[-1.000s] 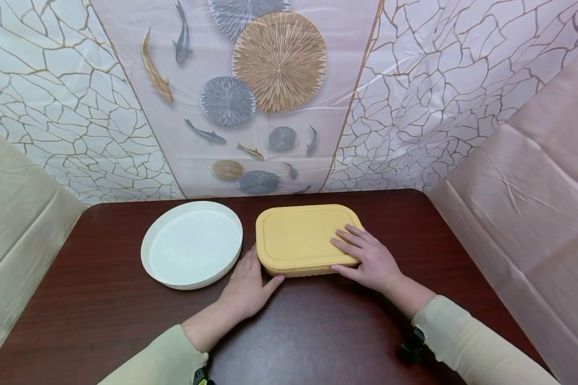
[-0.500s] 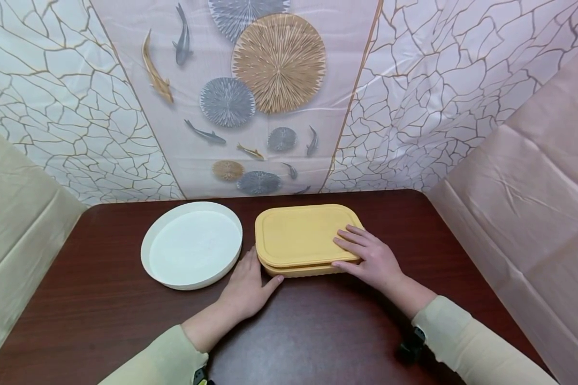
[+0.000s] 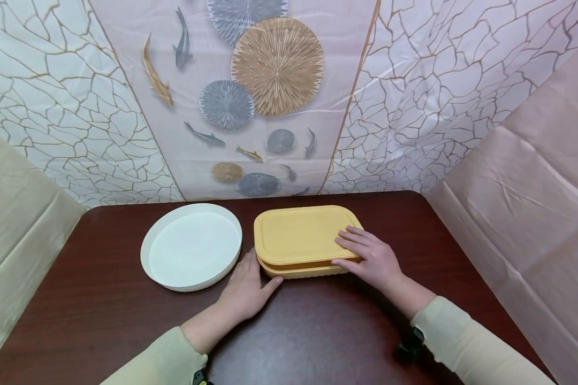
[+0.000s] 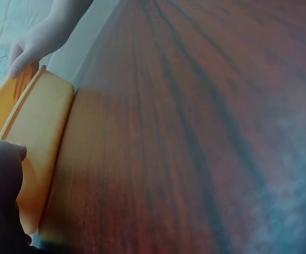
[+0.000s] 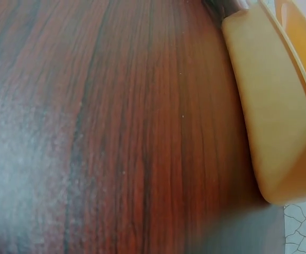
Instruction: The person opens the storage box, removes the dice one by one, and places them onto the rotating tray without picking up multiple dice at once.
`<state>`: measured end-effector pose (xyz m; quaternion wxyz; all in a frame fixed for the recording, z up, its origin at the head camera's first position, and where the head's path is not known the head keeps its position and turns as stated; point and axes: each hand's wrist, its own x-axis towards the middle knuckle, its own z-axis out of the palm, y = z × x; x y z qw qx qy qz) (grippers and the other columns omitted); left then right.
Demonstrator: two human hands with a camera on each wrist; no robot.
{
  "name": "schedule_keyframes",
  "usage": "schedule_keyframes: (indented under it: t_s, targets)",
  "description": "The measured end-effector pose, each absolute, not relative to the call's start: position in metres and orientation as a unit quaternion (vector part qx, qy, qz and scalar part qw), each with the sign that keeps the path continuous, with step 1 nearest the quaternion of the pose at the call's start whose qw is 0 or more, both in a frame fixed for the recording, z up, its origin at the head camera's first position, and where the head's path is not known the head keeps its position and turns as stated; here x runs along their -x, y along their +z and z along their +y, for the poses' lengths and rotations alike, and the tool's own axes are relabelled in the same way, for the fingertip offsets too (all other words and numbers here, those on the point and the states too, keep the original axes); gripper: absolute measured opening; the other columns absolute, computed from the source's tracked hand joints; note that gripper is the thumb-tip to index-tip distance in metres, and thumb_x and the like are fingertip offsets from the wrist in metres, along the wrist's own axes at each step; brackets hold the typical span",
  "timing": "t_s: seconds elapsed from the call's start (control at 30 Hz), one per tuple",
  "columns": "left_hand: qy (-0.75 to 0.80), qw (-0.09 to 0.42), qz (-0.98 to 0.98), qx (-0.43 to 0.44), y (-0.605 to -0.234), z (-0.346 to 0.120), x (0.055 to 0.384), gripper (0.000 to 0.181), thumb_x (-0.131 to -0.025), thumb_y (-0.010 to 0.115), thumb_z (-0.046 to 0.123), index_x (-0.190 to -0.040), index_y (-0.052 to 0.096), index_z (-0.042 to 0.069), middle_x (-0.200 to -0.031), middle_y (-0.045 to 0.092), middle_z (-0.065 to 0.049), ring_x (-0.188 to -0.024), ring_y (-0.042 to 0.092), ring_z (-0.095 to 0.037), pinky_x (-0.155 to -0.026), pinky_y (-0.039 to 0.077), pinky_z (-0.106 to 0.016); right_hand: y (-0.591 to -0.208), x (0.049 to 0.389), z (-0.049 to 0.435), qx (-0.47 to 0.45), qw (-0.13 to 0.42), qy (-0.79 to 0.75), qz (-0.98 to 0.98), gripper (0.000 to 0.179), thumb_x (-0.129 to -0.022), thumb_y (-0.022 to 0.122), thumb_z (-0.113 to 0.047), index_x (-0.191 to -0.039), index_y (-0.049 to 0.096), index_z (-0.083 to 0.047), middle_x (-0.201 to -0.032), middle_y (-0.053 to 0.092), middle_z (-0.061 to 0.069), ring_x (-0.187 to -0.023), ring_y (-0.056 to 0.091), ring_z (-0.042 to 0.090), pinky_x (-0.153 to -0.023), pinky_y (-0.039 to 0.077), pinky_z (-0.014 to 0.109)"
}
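So this is a dark reddish-brown table (image 3: 125, 331), wood-grained, shoved up against a patterned backdrop (image 3: 313, 160) with fish and starburst discs printed on it.

Main thing on it is a yellow lid (image 3: 303, 235), tipped so its front edge sits above the rim of the yellow box (image 3: 308, 272), with a dark gap between the two. The back edge looks lower, but I can't see what it's resting on.

The right hand (image 3: 368, 258) has it pinched at the near right corner: fingers spread across the top, thumb at the front edge. So from that grip nearly the whole lid stretches away to the left and a bit toward the backdrop, long axis running sideways across the person. I'd say that's the key bit, since the hold is at one end and not the middle. The right hand is the closer one to the lid.

The left hand (image 3: 244, 289) is over at the other end, down by the box's near left corner, fingers straight along the side, thumb out at the front and apart from them. Can't tell whether its fingertips touch the lid too.

Further left of the grip, just past the left hand, there's a white round tray (image 3: 192, 248). Pale sleeves (image 3: 477, 342) on both arms.
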<state>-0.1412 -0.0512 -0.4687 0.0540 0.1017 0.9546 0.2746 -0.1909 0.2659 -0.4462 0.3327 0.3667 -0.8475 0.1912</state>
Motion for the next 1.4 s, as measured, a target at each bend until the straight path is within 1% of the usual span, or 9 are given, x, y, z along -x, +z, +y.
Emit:
schedule_keyframes:
  t_s: [0.2, 0.3, 0.43, 0.57, 0.87, 1.03, 1.17, 1.3, 1.4]
  targets:
    - [0.273, 0.045, 0.955, -0.105, -0.471, -0.052, 0.141, 0.095, -0.097, 0.052, 0.058, -0.157, 0.009, -0.002, -0.160, 0.020, -0.024, -0.149, 0.019, -0.035, -0.119, 0.020, -0.047, -0.443, 0.196, 0.263, -0.382, 0.382, 0.191, -0.819, 0.057, -0.093, 0.059, -0.057, -0.108, 0.077, -0.005, -0.109, 0.074, 0.011, -0.104, 0.069, 0.032, -0.089, 0.054, 0.045]
    - [0.275, 0.038, 0.954, -0.109, -0.471, -0.052, 0.141, 0.095, -0.097, 0.053, 0.057, -0.157, 0.008, -0.001, -0.160, 0.021, -0.022, -0.149, 0.020, -0.035, -0.119, 0.020, -0.047, -0.440, 0.200, 0.262, -0.378, 0.402, 0.193, -0.811, 0.055, -0.094, 0.060, -0.054, -0.105, 0.077, -0.002, -0.106, 0.074, 0.012, -0.101, 0.070, 0.032, -0.087, 0.054, 0.045]
    - [0.275, 0.035, 0.954, -0.112, -0.471, -0.051, 0.141, 0.095, -0.097, 0.053, 0.057, -0.158, 0.008, 0.000, -0.160, 0.022, -0.022, -0.149, 0.021, -0.035, -0.119, 0.020, -0.047, -0.439, 0.202, 0.263, -0.361, 0.408, 0.192, -0.816, 0.057, -0.095, 0.058, -0.054, -0.105, 0.077, -0.002, -0.106, 0.074, 0.012, -0.101, 0.070, 0.031, -0.088, 0.054, 0.045]
    - [0.275, 0.037, 0.954, -0.110, -0.471, -0.051, 0.140, 0.095, -0.097, 0.053, 0.057, -0.158, 0.007, 0.000, -0.160, 0.021, -0.022, -0.149, 0.020, -0.035, -0.119, 0.020, -0.047, -0.436, 0.203, 0.265, -0.346, 0.409, 0.199, -0.820, 0.055, -0.095, 0.059, -0.053, -0.105, 0.076, -0.002, -0.105, 0.074, 0.012, -0.101, 0.070, 0.031, -0.089, 0.053, 0.043]
    - [0.276, 0.036, 0.955, -0.106, -0.471, -0.051, 0.141, 0.095, -0.097, 0.053, 0.057, -0.158, 0.008, 0.000, -0.159, 0.023, -0.024, -0.148, 0.021, -0.036, -0.119, 0.020, -0.048, -0.414, 0.201, 0.278, -0.270, 0.423, 0.189, -0.844, 0.059, -0.096, 0.054, -0.056, -0.104, 0.074, -0.001, -0.103, 0.074, 0.014, -0.095, 0.070, 0.031, -0.082, 0.055, 0.047]
    - [0.273, 0.037, 0.955, -0.105, -0.471, -0.050, 0.141, 0.095, -0.097, 0.053, 0.057, -0.158, 0.008, 0.000, -0.160, 0.023, -0.023, -0.148, 0.021, -0.035, -0.119, 0.020, -0.047, -0.403, 0.199, 0.287, -0.232, 0.445, 0.177, -0.847, 0.059, -0.095, 0.055, -0.058, -0.101, 0.072, -0.001, -0.096, 0.073, 0.015, -0.087, 0.069, 0.033, -0.070, 0.055, 0.048]
    - [0.273, 0.035, 0.955, -0.107, -0.471, -0.050, 0.140, 0.095, -0.097, 0.053, 0.057, -0.158, 0.008, 0.000, -0.160, 0.023, -0.023, -0.148, 0.021, -0.035, -0.119, 0.020, -0.048, -0.396, 0.197, 0.295, -0.194, 0.452, 0.171, -0.854, 0.061, -0.095, 0.053, -0.061, -0.097, 0.069, -0.002, -0.089, 0.071, 0.015, -0.077, 0.066, 0.034, -0.057, 0.051, 0.049]
    - [0.271, 0.036, 0.956, -0.106, -0.471, -0.051, 0.141, 0.095, -0.097, 0.052, 0.058, -0.158, 0.008, 0.000, -0.160, 0.022, -0.023, -0.148, 0.020, -0.035, -0.119, 0.020, -0.047, -0.390, 0.193, 0.306, -0.155, 0.441, 0.159, -0.870, 0.063, -0.095, 0.050, -0.063, -0.092, 0.065, -0.002, -0.084, 0.067, 0.015, -0.069, 0.062, 0.035, -0.050, 0.045, 0.050]
    - [0.272, 0.034, 0.956, -0.106, -0.471, -0.051, 0.141, 0.095, -0.096, 0.053, 0.057, -0.157, 0.009, -0.001, -0.160, 0.023, -0.023, -0.148, 0.021, -0.036, -0.119, 0.020, -0.048, -0.386, 0.191, 0.314, -0.126, 0.422, 0.143, -0.886, 0.056, -0.095, 0.055, -0.057, -0.090, 0.062, -0.002, -0.081, 0.065, 0.016, -0.065, 0.059, 0.036, -0.048, 0.043, 0.051]
